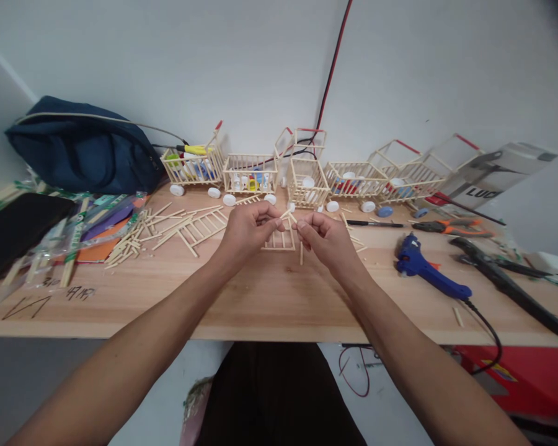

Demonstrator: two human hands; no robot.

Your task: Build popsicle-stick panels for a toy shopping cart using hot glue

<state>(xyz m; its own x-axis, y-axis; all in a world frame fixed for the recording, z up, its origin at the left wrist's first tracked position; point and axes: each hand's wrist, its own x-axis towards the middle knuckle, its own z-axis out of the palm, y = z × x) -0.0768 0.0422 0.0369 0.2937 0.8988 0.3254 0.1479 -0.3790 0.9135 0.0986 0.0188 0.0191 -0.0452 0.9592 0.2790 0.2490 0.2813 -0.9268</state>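
Observation:
My left hand (252, 228) pinches a short thin wooden stick (286, 214) between thumb and fingers. Close beside it, my right hand (324, 238) holds another small stick (292, 218) in a pinch, and the tips of the two sticks nearly meet; whether they touch I cannot tell. Below the fingers a ladder-like frame of sticks (279, 241) lies on the table, partly hidden by my left hand. A loose stick (301, 254) lies under my right hand. Left of my hands is a second stick frame (202, 229), beside a pile of cut sticks (130, 238).
Several miniature stick shopping carts (307, 183) with white or blue wheels line the wall. To the right lie a blue glue gun (430, 272), orange-handled pliers (451, 227) and a long black-handled tool (511, 285). A navy bag (88, 148) and a black phone (23, 229) are left.

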